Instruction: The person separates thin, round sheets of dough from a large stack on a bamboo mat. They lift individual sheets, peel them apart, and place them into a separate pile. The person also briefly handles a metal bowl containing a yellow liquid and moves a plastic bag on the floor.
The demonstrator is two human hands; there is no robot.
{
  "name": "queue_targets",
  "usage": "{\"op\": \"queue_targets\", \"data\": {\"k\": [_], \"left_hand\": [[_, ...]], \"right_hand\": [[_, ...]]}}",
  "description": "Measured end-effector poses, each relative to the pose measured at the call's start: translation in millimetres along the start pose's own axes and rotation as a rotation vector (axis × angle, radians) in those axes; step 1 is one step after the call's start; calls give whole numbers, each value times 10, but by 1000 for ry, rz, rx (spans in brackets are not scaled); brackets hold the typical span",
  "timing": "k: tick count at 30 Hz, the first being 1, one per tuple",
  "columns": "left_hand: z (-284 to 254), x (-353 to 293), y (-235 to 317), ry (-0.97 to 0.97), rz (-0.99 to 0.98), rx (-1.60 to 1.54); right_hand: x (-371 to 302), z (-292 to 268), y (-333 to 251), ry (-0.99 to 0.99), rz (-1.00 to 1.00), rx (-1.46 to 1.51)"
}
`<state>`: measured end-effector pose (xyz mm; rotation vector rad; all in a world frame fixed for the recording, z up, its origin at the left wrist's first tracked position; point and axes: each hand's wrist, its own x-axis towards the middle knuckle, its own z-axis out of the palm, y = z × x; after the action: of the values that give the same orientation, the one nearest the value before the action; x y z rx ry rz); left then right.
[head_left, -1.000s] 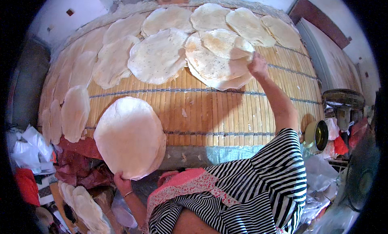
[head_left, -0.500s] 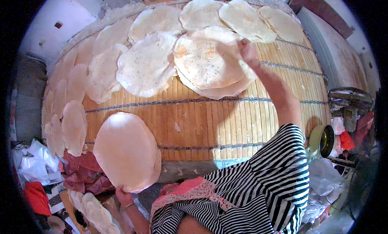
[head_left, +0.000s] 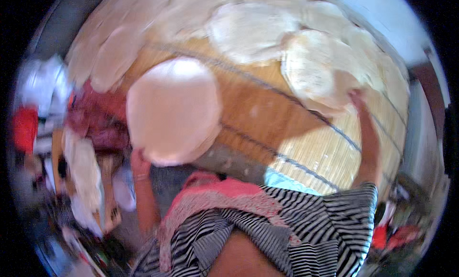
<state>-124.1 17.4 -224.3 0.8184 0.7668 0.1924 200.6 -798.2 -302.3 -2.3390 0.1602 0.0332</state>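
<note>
A thick stack of pale, round, thin flatbreads [head_left: 174, 109] lies over the near left edge of the slatted bamboo mat [head_left: 253, 105]. My left hand [head_left: 139, 161] grips the stack's near rim, fingers closed around it. Farther off to the right, a speckled flatbread [head_left: 311, 69] rests on top of a small pile on the mat. At that pile's right edge is my right hand [head_left: 355, 96], its fingers pinched on the rim of the flatbread. Motion blur softens both hands.
More flatbreads [head_left: 253, 30] cover the far and left parts of the mat. Dark red plastic sheeting [head_left: 95, 116] lies left of the stack, near white plastic bags [head_left: 45, 85]. Another pile of flatbreads [head_left: 83, 171] stands low at the left. Red items [head_left: 401, 234] lie at the lower right.
The whole view has swung, so the mat now slants and the stack appears higher. Both hands keep their hold at the rims; the right hand shows lower and farther right.
</note>
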Motion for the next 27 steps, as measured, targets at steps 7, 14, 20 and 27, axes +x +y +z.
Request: {"op": "queue_targets", "data": {"k": [7,14,20,27], "left_hand": [[187,55,-122,-131,18,-416],[337,20,-499,-245,-22,-545],[873,25,-345,-432,8,-520],[951,100,-209,-533,132,-231]], "right_hand": [[-80,-109,-591,267,335,312],[-736,2086,-2447,-268,-519,-62],[-2562,3298,-4511,-724,-669,318],[-2649,3380,-4810,-725,-570,425]]}}
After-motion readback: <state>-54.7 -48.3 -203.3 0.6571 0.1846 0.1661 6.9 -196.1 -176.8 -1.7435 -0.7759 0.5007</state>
